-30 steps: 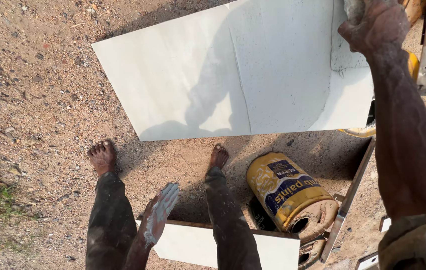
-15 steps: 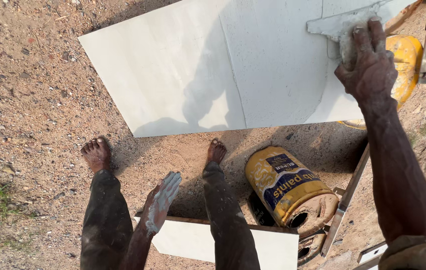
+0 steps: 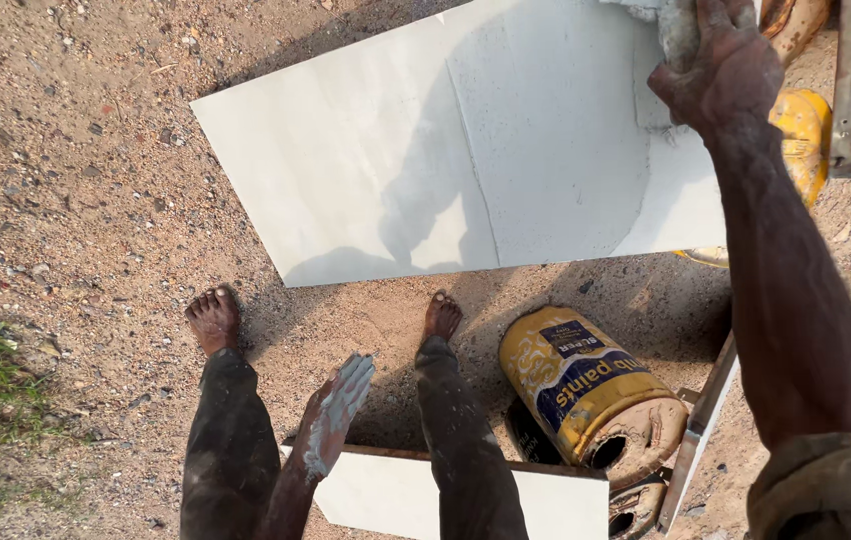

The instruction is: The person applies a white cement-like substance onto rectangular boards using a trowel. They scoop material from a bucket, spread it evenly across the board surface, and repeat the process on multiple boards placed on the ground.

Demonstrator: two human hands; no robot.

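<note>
Right hand – fingers curled tight around pale grey mortar-caked tool, pressed on far right corner of large white rectangular ceramic tile. Tile lies flat on sandy ground, ahead of bare feet. Left hand – hangs between legs, fingers extended, empty, smeared with grey paste. Dented yellow metal paint can on its side, near right foot. Second white tile behind feet. Yellow plastic container partly hidden under tile edge.
</note>
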